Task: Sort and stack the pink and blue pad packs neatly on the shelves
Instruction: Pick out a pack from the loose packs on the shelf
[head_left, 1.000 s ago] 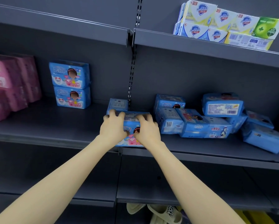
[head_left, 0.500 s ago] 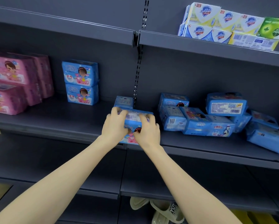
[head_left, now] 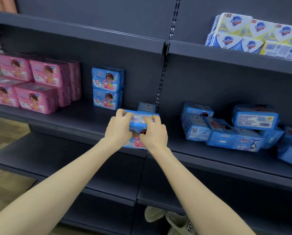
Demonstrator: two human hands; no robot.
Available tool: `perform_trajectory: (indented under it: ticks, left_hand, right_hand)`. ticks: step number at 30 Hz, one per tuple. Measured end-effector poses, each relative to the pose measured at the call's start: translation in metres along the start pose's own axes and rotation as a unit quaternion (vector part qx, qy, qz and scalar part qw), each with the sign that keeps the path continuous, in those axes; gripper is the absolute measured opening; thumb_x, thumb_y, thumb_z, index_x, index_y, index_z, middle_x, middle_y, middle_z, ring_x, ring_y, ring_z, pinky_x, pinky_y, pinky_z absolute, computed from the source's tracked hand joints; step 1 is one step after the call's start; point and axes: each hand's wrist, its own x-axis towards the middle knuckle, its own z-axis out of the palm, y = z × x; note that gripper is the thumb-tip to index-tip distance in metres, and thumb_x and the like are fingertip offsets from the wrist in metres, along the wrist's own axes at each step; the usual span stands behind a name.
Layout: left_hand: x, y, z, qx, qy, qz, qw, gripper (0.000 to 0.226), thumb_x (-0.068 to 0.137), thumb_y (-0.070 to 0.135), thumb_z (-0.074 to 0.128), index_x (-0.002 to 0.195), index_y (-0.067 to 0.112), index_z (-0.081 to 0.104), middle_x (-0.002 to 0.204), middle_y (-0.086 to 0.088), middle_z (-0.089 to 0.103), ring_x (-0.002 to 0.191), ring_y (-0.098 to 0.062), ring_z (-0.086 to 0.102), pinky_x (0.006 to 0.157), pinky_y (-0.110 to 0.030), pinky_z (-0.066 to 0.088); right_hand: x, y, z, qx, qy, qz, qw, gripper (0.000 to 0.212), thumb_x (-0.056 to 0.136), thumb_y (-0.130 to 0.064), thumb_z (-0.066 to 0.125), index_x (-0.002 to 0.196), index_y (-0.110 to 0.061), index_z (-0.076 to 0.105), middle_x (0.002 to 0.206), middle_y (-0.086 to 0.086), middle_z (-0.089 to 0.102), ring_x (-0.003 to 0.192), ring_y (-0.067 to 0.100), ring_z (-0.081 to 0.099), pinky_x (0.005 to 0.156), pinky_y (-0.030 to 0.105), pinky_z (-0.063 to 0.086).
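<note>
Blue pack (head_left: 137,118) is at the near edge of the middle shelf (head_left: 70,121), just where the two bays meet, and both hands have it. The left hand (head_left: 119,130) grips its left end and the right hand (head_left: 154,133) its right end, fingers curled over the top, so the pack lies between the palms with its printed face turned toward the person. Whether it rests on the shelf or is just clear of it I cannot tell. From where I stand, the job now looks like carrying it to the blue stack (head_left: 107,88), which stands two high to the far left of the hands. I would keep the pack level, squeeze lightly since the wrapper looks soft, and set it down face forward with its edges flush to that stack. The pink packs (head_left: 35,82) sit further left, apart from the blue. The heap (head_left: 235,131) of loose blue packs lies to the right, waiting.
</note>
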Motion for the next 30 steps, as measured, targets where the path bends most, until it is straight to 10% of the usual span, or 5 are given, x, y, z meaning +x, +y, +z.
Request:
perform_trajectory:
  ticks: [30]
  left_hand:
    - [0.102,-0.182,-0.042,-0.008,-0.011,0.027,1.0,0.059,0.075,0.028,0.073,0.127,0.015,0.05,0.133,-0.009,0.04,0.11,-0.034,0.05,0.089,-0.036,0.042]
  right_hand:
    - [0.112,-0.143,0.1,-0.014,0.018,0.033,0.999,0.055,0.084,-0.02,0.063,0.135,-0.023,0.045,0.14,0.005,0.036,0.11,0.035,0.05,0.083,0.035,0.046]
